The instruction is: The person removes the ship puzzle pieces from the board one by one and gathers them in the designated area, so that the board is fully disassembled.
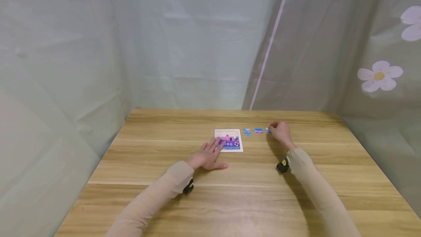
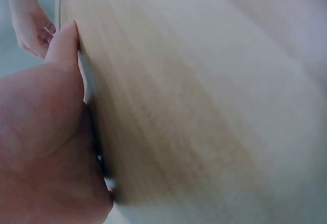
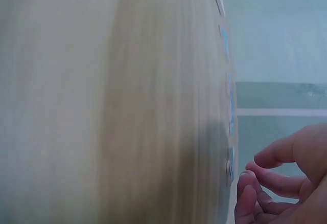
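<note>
A white-edged puzzle board (image 1: 241,147) with a purple and pink ship picture lies on the table. My left hand (image 1: 208,155) lies over its lower left part, fingers spread and straight, hiding some of the picture. Right of the board, a blue puzzle piece (image 1: 247,132) and a blue-and-pink puzzle piece (image 1: 258,130) lie in a row. At the row's end, my right hand (image 1: 280,133) is beside a third puzzle piece (image 3: 232,165), which lies flat. Its fingers are loosely bent near that piece, with nothing visible between thumb and index finger.
The wooden table (image 1: 230,200) reaches back to a pale curtain (image 1: 204,46). On the right, another curtain carries a white flower print (image 1: 379,76). Black wrist cameras sit on both wrists, the right camera (image 1: 283,165) just above the tabletop.
</note>
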`<action>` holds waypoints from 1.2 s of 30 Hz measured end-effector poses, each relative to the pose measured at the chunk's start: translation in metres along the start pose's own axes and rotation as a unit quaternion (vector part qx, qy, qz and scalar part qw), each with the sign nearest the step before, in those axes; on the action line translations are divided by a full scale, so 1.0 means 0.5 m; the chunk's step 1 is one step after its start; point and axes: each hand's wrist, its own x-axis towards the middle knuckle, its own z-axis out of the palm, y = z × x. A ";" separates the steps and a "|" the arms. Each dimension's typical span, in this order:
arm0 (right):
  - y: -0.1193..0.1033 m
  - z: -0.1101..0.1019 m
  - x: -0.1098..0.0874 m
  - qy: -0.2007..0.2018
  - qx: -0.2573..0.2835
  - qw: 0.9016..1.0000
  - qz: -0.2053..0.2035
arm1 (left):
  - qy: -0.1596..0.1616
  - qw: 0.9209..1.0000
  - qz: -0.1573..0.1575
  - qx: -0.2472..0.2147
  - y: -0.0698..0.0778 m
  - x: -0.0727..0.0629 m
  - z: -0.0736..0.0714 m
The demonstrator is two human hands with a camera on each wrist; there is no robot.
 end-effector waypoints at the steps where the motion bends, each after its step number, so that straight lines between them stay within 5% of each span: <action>1: -0.002 0.001 -0.001 0.004 -0.002 1.000 -0.006 | -0.002 1.000 -0.001 0.001 0.000 -0.001 -0.001; 17: -0.050 0.015 -0.012 -0.029 0.002 0.999 -0.038 | 0.013 1.000 0.004 -0.005 -0.020 0.031 0.028; 36: -0.072 0.038 -0.015 -0.041 -0.002 0.995 -0.091 | 0.020 1.000 0.007 0.000 -0.020 0.026 0.029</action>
